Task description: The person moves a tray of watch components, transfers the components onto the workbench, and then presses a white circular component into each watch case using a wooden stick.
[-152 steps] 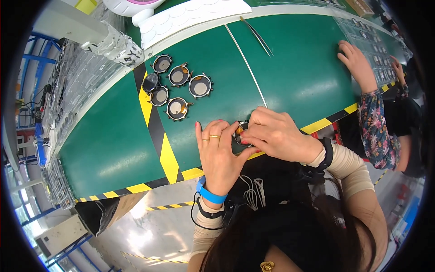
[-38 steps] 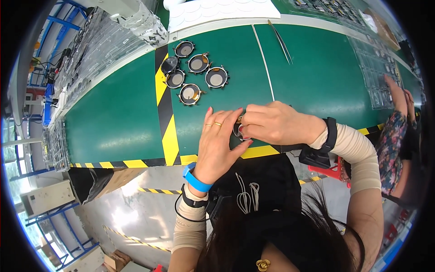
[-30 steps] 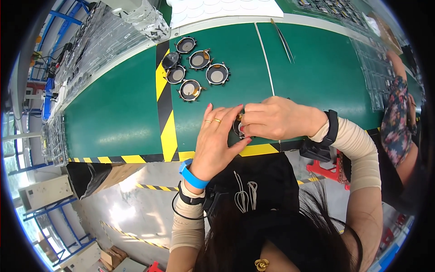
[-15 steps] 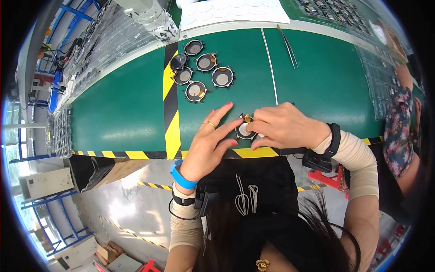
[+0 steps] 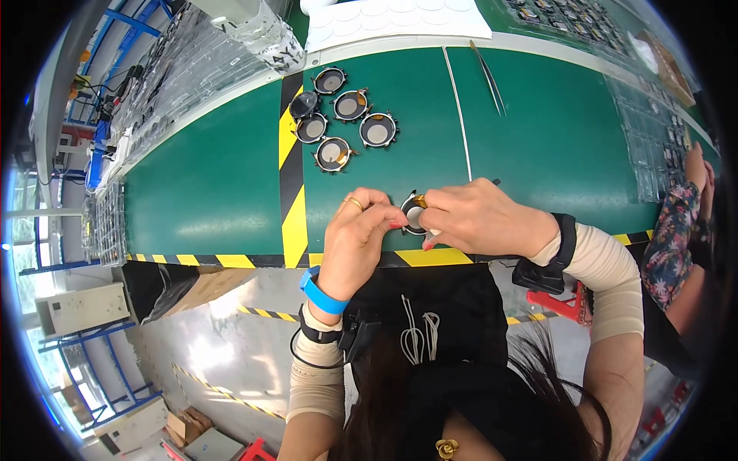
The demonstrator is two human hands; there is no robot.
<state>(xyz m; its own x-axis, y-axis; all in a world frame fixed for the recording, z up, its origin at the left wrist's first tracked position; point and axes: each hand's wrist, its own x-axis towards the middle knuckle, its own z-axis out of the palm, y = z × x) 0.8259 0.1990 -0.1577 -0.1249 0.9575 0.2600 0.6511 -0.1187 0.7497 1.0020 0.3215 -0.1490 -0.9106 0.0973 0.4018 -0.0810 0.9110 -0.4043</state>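
A round watch case (image 5: 413,218) with a pale disc inside lies on the green mat near the table's front edge, partly covered by fingers. My right hand (image 5: 483,218) grips the case from its right side, fingers bent over its rim. From the left, my left hand (image 5: 360,230) has thumb and index finger pressed together at the case's left edge; whether anything is between the fingertips cannot be made out. Several similar watch cases (image 5: 378,131) lie farther off to the left. A dark round cover (image 5: 304,104) leans among them.
Tweezers (image 5: 489,79) lie at the far right of the mat. A white sheet with round shapes (image 5: 400,19) is at the back. Clear plastic trays (image 5: 655,146) stand on the right, near a co-worker's arm (image 5: 694,167). Yellow-black tape (image 5: 434,258) lines the front edge.
My left hand's fingers, spread before, have closed into a pinch at the watch case's left edge. My right hand stays on the case. The co-worker's arm has moved lower.
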